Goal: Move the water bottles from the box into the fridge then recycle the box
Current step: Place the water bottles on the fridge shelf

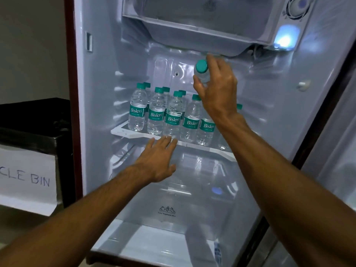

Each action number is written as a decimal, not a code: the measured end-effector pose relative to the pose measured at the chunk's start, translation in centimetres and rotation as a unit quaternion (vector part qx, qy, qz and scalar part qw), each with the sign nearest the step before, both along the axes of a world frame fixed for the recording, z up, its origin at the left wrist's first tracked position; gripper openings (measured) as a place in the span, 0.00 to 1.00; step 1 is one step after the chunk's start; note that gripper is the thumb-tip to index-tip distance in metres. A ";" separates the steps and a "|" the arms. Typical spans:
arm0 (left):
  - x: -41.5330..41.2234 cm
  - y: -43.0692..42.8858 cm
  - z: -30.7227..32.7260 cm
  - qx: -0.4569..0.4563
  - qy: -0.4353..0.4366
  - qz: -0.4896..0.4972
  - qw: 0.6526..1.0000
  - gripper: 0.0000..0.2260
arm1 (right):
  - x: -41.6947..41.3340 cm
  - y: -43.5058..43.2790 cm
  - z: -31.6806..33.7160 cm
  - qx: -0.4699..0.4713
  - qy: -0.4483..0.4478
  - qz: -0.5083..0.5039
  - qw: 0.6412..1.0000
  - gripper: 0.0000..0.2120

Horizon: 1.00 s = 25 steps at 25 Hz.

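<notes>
The fridge stands open in front of me. Several clear water bottles (pixel 174 116) with green caps and green labels stand in rows on its white shelf (pixel 123 132). My right hand (pixel 217 87) grips another water bottle (pixel 201 71) by its upper part, held in the air above the right end of the rows. My left hand (pixel 158 158) is stretched out flat, fingers straight, just below and in front of the shelf's front edge, holding nothing. The box is not in view.
A freezer compartment (pixel 192 26) hangs at the top, with a lit lamp (pixel 285 38) to its right. Below the shelf lies a clear vegetable bin cover (pixel 167 209). Left of the fridge stands a dark bin (pixel 34 120) with a paper sign (pixel 27 180) reading "CLE BIN".
</notes>
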State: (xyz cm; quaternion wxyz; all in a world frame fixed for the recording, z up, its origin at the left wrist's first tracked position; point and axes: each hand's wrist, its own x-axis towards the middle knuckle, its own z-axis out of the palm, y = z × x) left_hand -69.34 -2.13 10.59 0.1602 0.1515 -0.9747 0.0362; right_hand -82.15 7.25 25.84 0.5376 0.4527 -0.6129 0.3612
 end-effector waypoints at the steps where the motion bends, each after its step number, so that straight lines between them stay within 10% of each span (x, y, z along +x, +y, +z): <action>1: -0.2 -0.1 0.0 -0.004 0.000 -0.001 1.000 0.37 | -0.7 -0.6 0.5 0.015 -0.017 -0.004 1.000 0.22; 15: -2.0 -1.1 -0.2 -0.030 0.083 -0.012 0.996 0.30 | -9.1 -6.9 5.3 0.305 -0.376 -0.121 0.867 0.30; 25: -2.3 -1.3 -0.9 -0.041 0.090 -0.006 0.995 0.30 | -11.1 -7.4 4.3 0.406 -0.485 -0.119 0.765 0.09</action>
